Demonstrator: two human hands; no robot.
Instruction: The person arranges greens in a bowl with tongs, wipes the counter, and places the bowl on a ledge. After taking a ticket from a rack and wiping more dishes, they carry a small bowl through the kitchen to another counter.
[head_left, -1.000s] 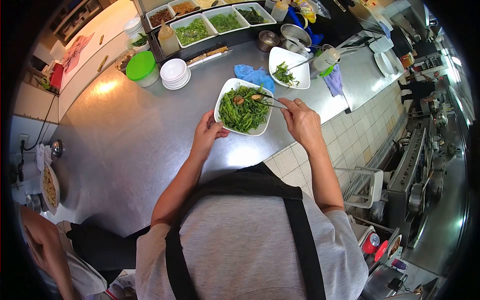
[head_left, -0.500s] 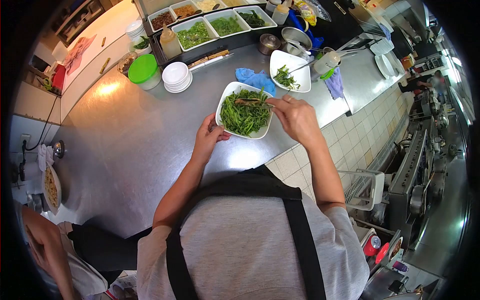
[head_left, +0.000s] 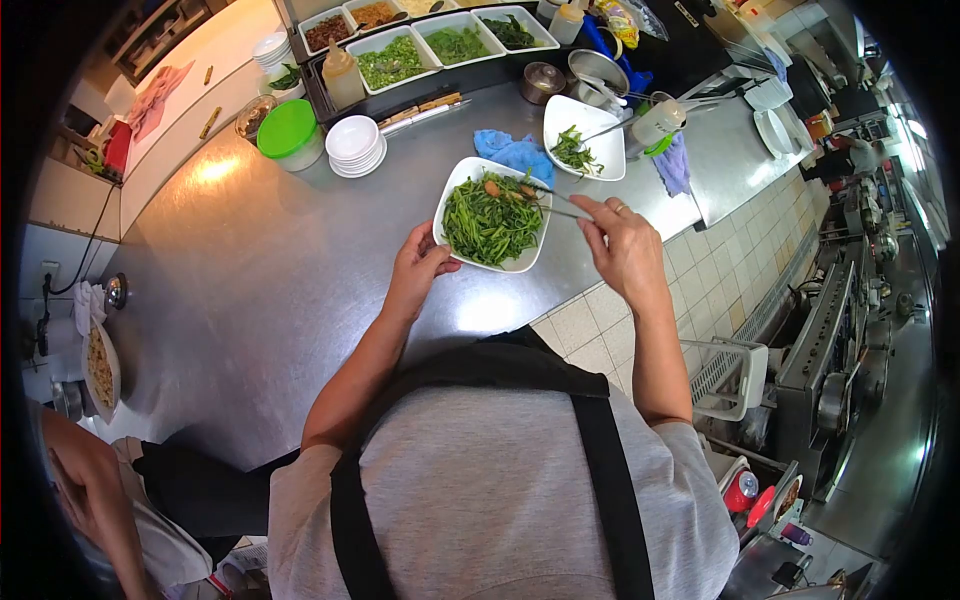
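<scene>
My left hand [head_left: 420,265] grips the near left rim of a white square bowl [head_left: 528,256], thumb on the edge. Cooked leafy greens [head_left: 487,225] fill the bowl, with orange-brown pieces [head_left: 493,188] on top at the far side. Thin metal tongs [head_left: 568,213] are in my right hand [head_left: 628,245]; their two arms stand apart over the greens at the bowl's far right. Beyond the bowl lies a crumpled blue cloth [head_left: 512,151]. A second white dish [head_left: 612,160] behind it holds a small heap of greens and a utensil.
Small white dishes [head_left: 355,145] are stacked beside a green-lidded tub [head_left: 287,130] on the steel counter [head_left: 250,280]. Trays of chopped toppings [head_left: 390,62] line the back. A squeeze bottle [head_left: 655,125] and purple cloth [head_left: 673,172] sit at right. Another person's arm [head_left: 95,480] shows at lower left.
My right hand has drawn a little to the right and the tongs' arms have spread apart. The orange-brown pieces show more plainly on the greens. My left hand stays on the bowl.
</scene>
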